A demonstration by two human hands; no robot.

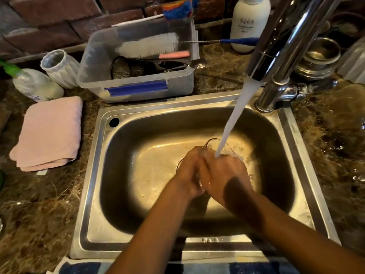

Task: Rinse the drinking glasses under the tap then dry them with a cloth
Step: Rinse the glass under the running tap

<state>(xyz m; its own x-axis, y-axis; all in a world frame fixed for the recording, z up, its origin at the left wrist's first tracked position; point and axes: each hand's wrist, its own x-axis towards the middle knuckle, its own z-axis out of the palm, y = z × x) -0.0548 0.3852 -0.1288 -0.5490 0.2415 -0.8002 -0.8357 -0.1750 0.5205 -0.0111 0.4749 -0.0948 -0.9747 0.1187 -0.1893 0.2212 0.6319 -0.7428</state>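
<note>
Both my hands meet over the middle of the steel sink (94, 175) and hold a clear drinking glass (212, 144), whose rim shows just above my fingers. My left hand (189, 173) curls round its left side and my right hand (227, 173) wraps the right side. Water (235, 115) runs from the chrome tap (276, 46) and lands on the glass and my right fingers. A folded pink cloth (49, 133) lies on the counter left of the sink. Another ribbed glass (59, 66) stands at the back left.
A clear plastic tub (138, 84) with brushes and a strainer sits behind the sink. A white bottle (248, 22) stands by the tap, a green-capped bottle (37, 84) lies at the left, and steel bowls (318, 58) sit at the back right. The brown stone counter (325, 135) is wet.
</note>
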